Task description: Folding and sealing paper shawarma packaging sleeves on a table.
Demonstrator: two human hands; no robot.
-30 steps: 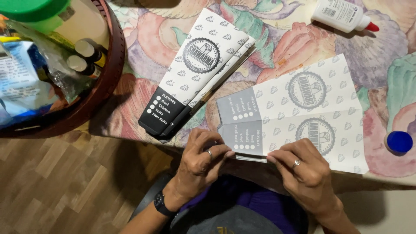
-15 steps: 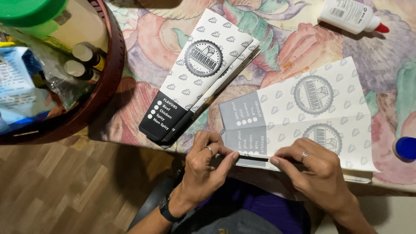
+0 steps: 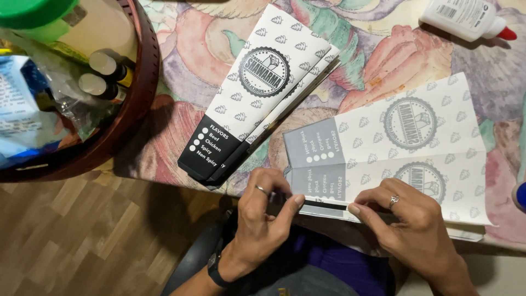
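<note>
Nearest the body, at the counter's front edge, both hands work the near flap of a flat printed paper sleeve (image 3: 394, 148), which lies unfolded, pale side up, grey panel to the left. Left hand (image 3: 263, 219): fingers curled, thumb and forefinger pinching the left end of the narrow dark strip along the sleeve's near edge; ring on one finger, dark watch at the wrist. Right hand (image 3: 408, 219): palm down, fingertips pressed flat on the same folded edge further right; ring visible.

Change since a second ago: hands have drawn a little closer along the edge, the left thumb now further in over the strip, the right fingertips slid leftward. Sheet itself has not shifted on the counter. Judgement: the fold along the near flap is being creased tight, about midway; the flap is not yet glued or closed.

Just beyond, to the left: stack of finished sleeves (image 3: 263, 93), white with black ends, lying diagonally, untouched.

Further left: round brown basket (image 3: 139, 93) holding bottles and packets.

Far right corner: white glue bottle (image 3: 466, 17) with red tip, lying on its side, well apart from both hands.

Floral cloth covers the counter (image 3: 361, 60).
</note>
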